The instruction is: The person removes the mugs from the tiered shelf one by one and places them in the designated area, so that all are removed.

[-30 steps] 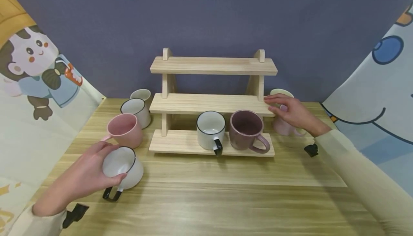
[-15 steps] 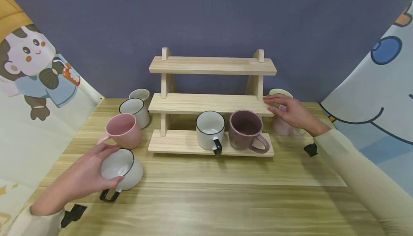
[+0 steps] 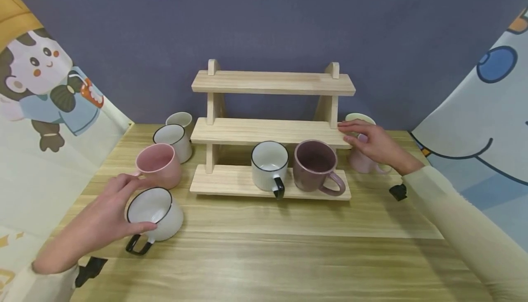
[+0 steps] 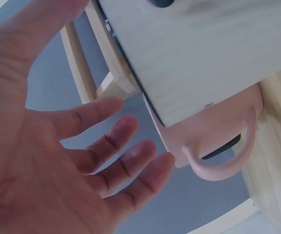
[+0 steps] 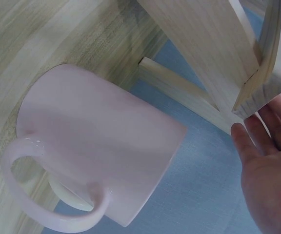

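Note:
A white mug (image 3: 171, 222) with a black rim and black handle stands on the table at the left. My left hand (image 3: 103, 215) is beside it, thumb over its near rim. In the left wrist view, the fingers (image 4: 126, 165) are spread and apart from the white mug (image 4: 213, 58); a pink mug (image 4: 218, 126) is behind it. On the far side, my right hand (image 3: 377, 148) touches the right end of the wooden rack's middle shelf (image 3: 268, 131) with its fingertips. A pale pink mug (image 5: 101, 131) stands below that hand.
On the rack's bottom shelf (image 3: 222, 183) sit another black-rimmed white mug (image 3: 264, 178) and a purple mug (image 3: 309, 178). Behind the pink mug stand another white mug (image 3: 179, 148) and a pale cup (image 3: 185, 121). A cream-coloured cup (image 3: 360, 117) is at the back right.
The left hand's fingers have loosened and drawn back to the left from the white mug's rim, which shows more fully. My right hand stays at the shelf end.

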A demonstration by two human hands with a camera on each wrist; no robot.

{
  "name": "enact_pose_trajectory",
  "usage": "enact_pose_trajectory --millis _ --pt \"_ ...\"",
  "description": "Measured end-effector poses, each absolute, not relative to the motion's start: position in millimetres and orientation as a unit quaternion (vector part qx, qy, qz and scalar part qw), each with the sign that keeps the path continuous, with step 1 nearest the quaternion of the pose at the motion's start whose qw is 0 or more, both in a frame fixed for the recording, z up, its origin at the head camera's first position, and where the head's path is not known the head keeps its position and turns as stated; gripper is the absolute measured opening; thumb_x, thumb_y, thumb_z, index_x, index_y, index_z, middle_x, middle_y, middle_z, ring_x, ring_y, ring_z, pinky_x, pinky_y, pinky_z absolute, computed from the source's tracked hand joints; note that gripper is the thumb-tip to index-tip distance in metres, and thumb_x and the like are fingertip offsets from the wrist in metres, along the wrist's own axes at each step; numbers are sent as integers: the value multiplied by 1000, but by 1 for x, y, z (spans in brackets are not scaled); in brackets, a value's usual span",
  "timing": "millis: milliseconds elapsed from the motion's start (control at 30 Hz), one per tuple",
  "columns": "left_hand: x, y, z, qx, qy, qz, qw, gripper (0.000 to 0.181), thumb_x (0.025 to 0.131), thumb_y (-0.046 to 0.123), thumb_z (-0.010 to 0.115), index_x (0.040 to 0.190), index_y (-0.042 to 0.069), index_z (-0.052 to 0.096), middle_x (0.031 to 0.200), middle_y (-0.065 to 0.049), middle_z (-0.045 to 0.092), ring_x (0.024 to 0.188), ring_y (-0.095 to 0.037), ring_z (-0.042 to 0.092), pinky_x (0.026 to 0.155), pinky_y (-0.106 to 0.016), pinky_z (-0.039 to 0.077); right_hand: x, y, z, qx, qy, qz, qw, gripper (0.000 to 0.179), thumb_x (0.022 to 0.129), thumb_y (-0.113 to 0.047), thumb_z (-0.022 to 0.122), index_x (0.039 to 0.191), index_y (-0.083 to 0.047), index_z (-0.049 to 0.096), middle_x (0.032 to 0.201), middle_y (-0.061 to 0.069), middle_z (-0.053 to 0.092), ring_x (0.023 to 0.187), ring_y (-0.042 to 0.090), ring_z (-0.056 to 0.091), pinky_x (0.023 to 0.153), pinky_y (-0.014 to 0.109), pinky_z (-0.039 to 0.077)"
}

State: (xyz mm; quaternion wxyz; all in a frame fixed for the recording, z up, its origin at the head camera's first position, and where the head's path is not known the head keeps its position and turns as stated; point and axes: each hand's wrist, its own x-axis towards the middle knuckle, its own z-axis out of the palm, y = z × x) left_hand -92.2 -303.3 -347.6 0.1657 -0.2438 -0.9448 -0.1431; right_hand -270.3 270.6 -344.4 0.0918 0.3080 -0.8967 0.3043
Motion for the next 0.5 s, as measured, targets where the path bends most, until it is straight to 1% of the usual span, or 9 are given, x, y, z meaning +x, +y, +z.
enact_pose_trajectory --millis 67,233,333,500 --pt "-93 -306 -347 -243 -945 -139 171 85 47 35 92 119 7 56 107 -12 49 98 -29 44 75 -41 36 -271 271 -344 309 -896 305 95 31 92 -10 62 122 -1 62 127 11 57 124 31 43 99 52 32" --pt "-95 -313 -348 -238 -946 -129 178 88 45 28 94 119 1 55 104 -16 49 95 -34 44 73 -45 36 -271 271 -345 309 -895 306 95 31 92 -11 62 122 -2 62 127 11 57 124 31 43 99 52 32" --pt "-96 -317 -349 -241 -944 -121 190 88 43 26 93 118 0 55 102 -16 49 92 -35 44 72 -43 34 -271 271 -345 308 -896 306 91 32 92 -11 62 123 -2 62 128 10 57 125 31 43 99 53 32" --pt "-96 -321 -347 -235 -946 -113 195 89 42 23 93 118 0 55 102 -18 49 90 -36 44 71 -43 34 -270 270 -344 309 -896 306 88 32 93 -11 62 123 -2 62 128 11 56 125 31 42 98 54 33"
